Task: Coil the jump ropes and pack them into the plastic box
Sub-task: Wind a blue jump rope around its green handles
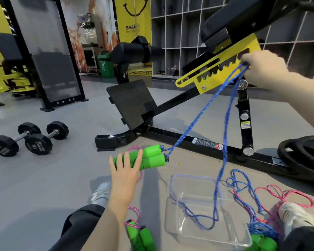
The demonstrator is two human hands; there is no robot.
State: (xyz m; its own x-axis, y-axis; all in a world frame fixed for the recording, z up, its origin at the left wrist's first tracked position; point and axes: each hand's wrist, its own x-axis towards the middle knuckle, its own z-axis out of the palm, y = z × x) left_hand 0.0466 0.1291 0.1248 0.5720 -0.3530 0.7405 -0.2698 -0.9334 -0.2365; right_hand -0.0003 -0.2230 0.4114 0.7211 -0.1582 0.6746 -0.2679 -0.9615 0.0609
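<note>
I see the blue rope stretched from its two green handles, which lie side by side on the floor under my left hand, fingers spread flat over them, up to my right hand, clenched around a doubled loop raised by the yellow bracket of the bench. The slack drops into the open clear plastic box on the floor between my feet. A pink rope tangles beside my right shoe, and two dumbbells sit well off left.
</note>
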